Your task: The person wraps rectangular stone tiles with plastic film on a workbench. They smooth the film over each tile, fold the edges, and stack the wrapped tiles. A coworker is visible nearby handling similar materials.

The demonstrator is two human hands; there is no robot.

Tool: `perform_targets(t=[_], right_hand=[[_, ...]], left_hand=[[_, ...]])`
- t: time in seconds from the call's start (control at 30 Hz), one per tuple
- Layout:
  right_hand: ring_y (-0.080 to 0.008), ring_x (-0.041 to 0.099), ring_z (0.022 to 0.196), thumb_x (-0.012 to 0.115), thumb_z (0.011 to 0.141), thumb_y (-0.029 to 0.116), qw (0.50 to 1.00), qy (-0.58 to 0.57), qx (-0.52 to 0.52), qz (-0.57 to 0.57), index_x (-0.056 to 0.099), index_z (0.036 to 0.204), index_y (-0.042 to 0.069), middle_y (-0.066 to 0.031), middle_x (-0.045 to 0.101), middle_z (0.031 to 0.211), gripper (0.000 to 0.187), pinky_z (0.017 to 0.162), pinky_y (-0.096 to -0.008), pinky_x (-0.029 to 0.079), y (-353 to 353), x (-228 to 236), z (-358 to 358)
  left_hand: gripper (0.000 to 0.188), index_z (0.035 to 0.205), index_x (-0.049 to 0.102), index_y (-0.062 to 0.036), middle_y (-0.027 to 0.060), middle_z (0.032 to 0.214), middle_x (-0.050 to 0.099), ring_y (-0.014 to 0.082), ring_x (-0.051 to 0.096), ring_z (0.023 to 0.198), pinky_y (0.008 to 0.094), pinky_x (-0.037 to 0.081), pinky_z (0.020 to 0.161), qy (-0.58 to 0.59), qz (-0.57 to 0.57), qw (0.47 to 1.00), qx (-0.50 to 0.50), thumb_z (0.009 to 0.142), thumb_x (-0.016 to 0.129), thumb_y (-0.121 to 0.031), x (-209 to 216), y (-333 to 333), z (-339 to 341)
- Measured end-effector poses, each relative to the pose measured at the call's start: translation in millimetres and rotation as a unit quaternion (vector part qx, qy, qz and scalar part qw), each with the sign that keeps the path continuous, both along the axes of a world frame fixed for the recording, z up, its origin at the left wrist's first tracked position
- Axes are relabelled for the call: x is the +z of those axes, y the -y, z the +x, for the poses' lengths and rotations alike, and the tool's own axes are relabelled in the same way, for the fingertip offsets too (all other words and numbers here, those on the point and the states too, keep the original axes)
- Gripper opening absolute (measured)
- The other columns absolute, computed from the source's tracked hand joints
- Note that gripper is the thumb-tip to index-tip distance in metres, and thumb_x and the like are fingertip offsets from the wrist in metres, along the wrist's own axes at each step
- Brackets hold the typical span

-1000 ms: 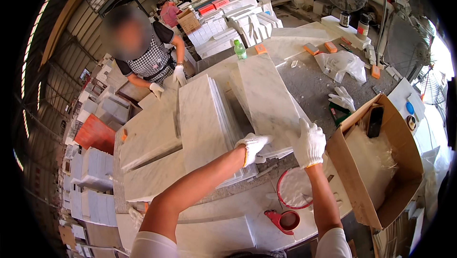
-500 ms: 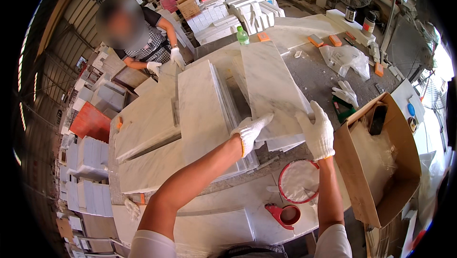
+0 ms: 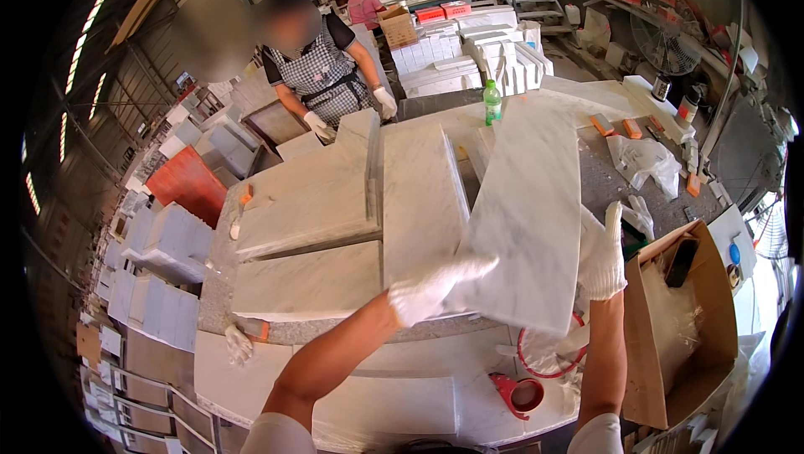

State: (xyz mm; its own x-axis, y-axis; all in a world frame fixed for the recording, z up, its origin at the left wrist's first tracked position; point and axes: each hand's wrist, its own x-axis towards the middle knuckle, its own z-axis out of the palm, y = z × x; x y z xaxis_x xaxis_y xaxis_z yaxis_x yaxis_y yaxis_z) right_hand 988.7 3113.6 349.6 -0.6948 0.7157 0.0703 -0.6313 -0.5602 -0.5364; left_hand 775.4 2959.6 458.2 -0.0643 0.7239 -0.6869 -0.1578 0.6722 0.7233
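A long white marble slab [image 3: 536, 203] with grey veins is tilted up between my hands, its near end over the bench front. My left hand [image 3: 435, 286], in a white knit glove, grips the lower left edge with its thumb side over the face. On the slab's right edge rests my right hand [image 3: 605, 257], also gloved, its fingers pointing up and partly behind the stone. Left of the slab lies a stack of marble slabs [image 3: 423, 203]. A red-rimmed tub of white paste [image 3: 536, 362] is partly hidden beneath the slab's near end.
A red tape dispenser [image 3: 517, 395] lies at the front. An open cardboard box [image 3: 720, 320] stands right. Across the bench a co-worker in a checked apron [image 3: 322, 77] stands by more slabs [image 3: 310, 194]. A green bottle [image 3: 492, 105] stands behind my slab.
The slab has come up off its stack and toward me, its near end lower in view. My hands moved with it, and the view has shifted left.
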Motion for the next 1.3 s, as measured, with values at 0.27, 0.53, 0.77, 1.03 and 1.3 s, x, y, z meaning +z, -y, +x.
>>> perform_targets(t=[0.27, 0.53, 0.77, 1.03, 1.3], right_hand=[[-0.0394, 0.050, 0.126, 0.056, 0.096, 0.041, 0.994, 0.020, -0.018, -0.106, 0.041, 0.142, 0.000, -0.0198, 0.049, 0.140, 0.063, 0.107, -0.0550, 0.040, 98.5, -5.2, 26.3], [-0.0311, 0.056, 0.116, 0.085, 0.069, 0.042, 0.944, 0.323, 0.003, -0.071, 0.045, 0.136, -0.002, -0.0150, 0.058, 0.124, 0.090, 0.096, -0.0443, 0.050, 320.8, -72.2, 48.9], [-0.0339, 0.055, 0.120, 0.065, 0.087, 0.029, 0.932, 0.210, 0.154, -0.252, 0.045, 0.135, -0.006, -0.0192, 0.056, 0.131, 0.062, 0.105, -0.0465, 0.043, 426.2, -121.6, 21.8], [-0.0229, 0.058, 0.113, 0.049, 0.101, 0.021, 0.936, 0.280, 0.202, -0.071, 0.056, 0.120, -0.008, -0.0125, 0.061, 0.123, 0.036, 0.102, -0.0365, 0.046, 479.9, -186.4, -44.8], [-0.0211, 0.055, 0.120, 0.050, 0.101, 0.026, 0.940, 0.183, 0.149, -0.246, 0.057, 0.124, -0.005, -0.0114, 0.060, 0.127, 0.038, 0.106, -0.0349, 0.042, 481.5, -205.6, -111.9]], left_hand=[[0.050, 0.127, 0.058, 0.0036, 0.0038, 0.110, 0.065, 0.0114, 0.057, 0.100, 0.0280, 0.045, 0.089, -0.099, 0.062, 0.980, -0.160, 0.086, 0.073, -0.020, 18.2, 168.4, -84.5], [0.055, 0.115, 0.063, 0.0032, 0.0098, 0.104, 0.064, 0.0166, 0.059, 0.100, 0.0313, 0.047, 0.087, 0.049, 0.133, 0.990, -0.008, 0.090, 0.062, -0.046, -86.7, 336.5, -168.6], [0.054, 0.126, 0.056, 0.0061, 0.0134, 0.122, 0.061, 0.0222, 0.058, 0.112, 0.0372, 0.046, 0.099, 0.148, 0.122, 0.922, 0.338, 0.097, 0.052, -0.040, -158.9, 450.0, -93.6], [0.040, 0.108, 0.064, 0.0050, 0.0001, 0.093, 0.063, 0.0079, 0.054, 0.082, 0.0230, 0.045, 0.072, -0.215, -0.057, 0.895, 0.386, 0.093, 0.065, -0.032, -255.6, 504.8, -156.2], [0.047, 0.101, 0.066, 0.0034, 0.0004, 0.087, 0.062, 0.0079, 0.052, 0.080, 0.0265, 0.044, 0.070, -0.286, -0.060, 0.890, 0.349, 0.089, 0.065, -0.042, -291.5, 487.8, -225.4]])
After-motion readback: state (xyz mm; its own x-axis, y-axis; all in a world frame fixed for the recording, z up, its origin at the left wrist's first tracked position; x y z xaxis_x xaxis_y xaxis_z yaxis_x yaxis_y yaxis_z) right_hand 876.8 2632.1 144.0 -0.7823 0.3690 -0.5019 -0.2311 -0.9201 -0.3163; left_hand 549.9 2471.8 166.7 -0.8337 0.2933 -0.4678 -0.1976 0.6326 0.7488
